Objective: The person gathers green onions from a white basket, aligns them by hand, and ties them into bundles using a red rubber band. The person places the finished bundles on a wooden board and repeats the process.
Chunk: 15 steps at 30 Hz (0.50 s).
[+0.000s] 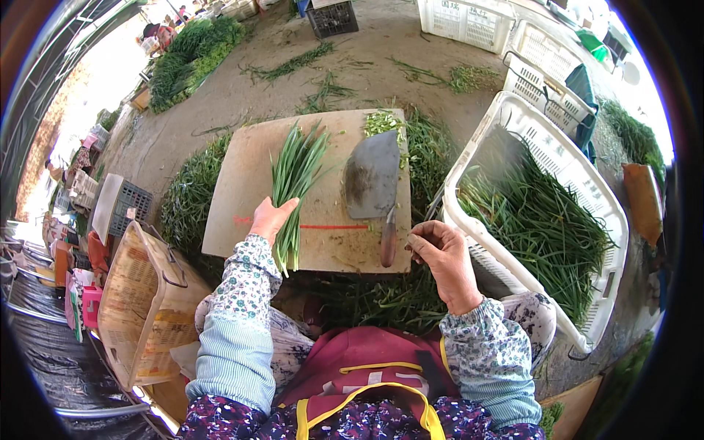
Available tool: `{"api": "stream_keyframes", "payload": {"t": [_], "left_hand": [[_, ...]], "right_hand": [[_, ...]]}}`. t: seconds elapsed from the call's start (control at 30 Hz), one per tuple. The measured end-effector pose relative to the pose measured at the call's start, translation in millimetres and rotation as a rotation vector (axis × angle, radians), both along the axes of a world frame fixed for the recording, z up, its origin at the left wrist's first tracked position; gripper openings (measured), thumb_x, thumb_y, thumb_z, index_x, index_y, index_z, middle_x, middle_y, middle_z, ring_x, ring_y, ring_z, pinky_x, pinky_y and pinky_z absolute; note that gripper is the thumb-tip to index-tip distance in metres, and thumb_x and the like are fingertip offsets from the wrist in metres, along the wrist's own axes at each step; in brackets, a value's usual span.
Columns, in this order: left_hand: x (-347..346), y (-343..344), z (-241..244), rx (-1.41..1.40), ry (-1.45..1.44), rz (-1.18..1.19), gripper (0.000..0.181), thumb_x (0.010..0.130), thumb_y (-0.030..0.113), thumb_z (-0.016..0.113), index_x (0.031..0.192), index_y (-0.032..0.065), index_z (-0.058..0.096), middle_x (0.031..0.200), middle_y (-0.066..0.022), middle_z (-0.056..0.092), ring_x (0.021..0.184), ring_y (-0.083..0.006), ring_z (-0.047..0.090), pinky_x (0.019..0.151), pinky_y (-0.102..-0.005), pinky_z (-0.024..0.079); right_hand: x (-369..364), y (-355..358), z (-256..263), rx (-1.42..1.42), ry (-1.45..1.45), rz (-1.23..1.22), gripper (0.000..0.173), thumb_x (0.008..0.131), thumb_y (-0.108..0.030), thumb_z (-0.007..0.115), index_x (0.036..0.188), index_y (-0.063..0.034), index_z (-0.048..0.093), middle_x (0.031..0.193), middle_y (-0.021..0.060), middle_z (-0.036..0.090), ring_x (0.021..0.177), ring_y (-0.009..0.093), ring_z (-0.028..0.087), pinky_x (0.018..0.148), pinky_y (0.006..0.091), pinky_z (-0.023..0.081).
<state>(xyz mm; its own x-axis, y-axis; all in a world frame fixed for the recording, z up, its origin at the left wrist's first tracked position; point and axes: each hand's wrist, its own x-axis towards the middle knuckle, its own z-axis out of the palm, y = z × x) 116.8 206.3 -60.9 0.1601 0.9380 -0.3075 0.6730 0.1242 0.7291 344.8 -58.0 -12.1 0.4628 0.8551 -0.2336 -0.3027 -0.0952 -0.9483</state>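
Note:
My left hand (270, 219) is closed around a bunch of garlic chives (294, 165) over the left half of a cutting board (242, 181). The pale cut ends point toward me and the leaf tips away. On the board's right side lies a cleaver (371, 176), its blade away from me and its wooden handle (388, 242) toward me. Just right of that handle my right hand (443, 261) hovers, fingers curled and thumb against the forefinger; nothing shows in it. A red line (333, 226) crosses the board. Chopped pale stems (382, 122) lie at its far right corner.
Close on my right, a white plastic crate (613, 275) holds a mass of chives (539, 231). A stained crate (132, 308) stands on my left. Discarded greens (192, 190) heap around the board. Several white crates (467, 25) stand farther off; greens (190, 58) are piled far left.

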Motion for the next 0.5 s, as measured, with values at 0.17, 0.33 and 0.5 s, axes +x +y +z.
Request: {"api": "stream_keyframes", "payload": {"t": [0.17, 0.33, 0.5], "left_hand": [[-56, 48, -65, -0.064, -0.165, 0.042, 0.04, 0.093, 0.026, 0.065, 0.117, -0.0064, 0.061, 0.108, -0.0135, 0.068, 0.097, -0.0215, 0.063, 0.087, -0.0347, 0.049], [-49, 33, -27, -0.104, -0.246, -0.023, 0.038, 0.094, 0.025, 0.064, 0.116, -0.0059, 0.062, 0.103, -0.0103, 0.067, 0.092, -0.0162, 0.061, 0.083, -0.0318, 0.048], [-65, 46, -53, -0.041, -0.251, 0.022, 0.077, 0.091, 0.036, 0.069, 0.142, -0.0125, 0.039, 0.144, -0.0261, 0.047, 0.133, -0.0298, 0.047, 0.111, -0.0375, 0.036]], "right_hand": [[-11, 4, -11, 0.052, -0.047, 0.147, 0.011, 0.09, -0.005, 0.069, 0.095, 0.0045, 0.069, 0.083, 0.002, 0.067, 0.072, 0.007, 0.058, 0.067, 0.0233, 0.049], [-31, -4, -48, 0.146, -0.688, 0.438, 0.012, 0.084, -0.01, 0.07, 0.094, -0.0046, 0.074, 0.087, 0.0143, 0.063, 0.081, 0.034, 0.063, 0.073, 0.0373, 0.052], [-57, -19, -82, 0.038, -1.203, 0.672, 0.011, 0.081, -0.011, 0.067, 0.091, -0.0095, 0.07, 0.084, 0.0102, 0.062, 0.084, 0.032, 0.064, 0.074, 0.0424, 0.052]]}}
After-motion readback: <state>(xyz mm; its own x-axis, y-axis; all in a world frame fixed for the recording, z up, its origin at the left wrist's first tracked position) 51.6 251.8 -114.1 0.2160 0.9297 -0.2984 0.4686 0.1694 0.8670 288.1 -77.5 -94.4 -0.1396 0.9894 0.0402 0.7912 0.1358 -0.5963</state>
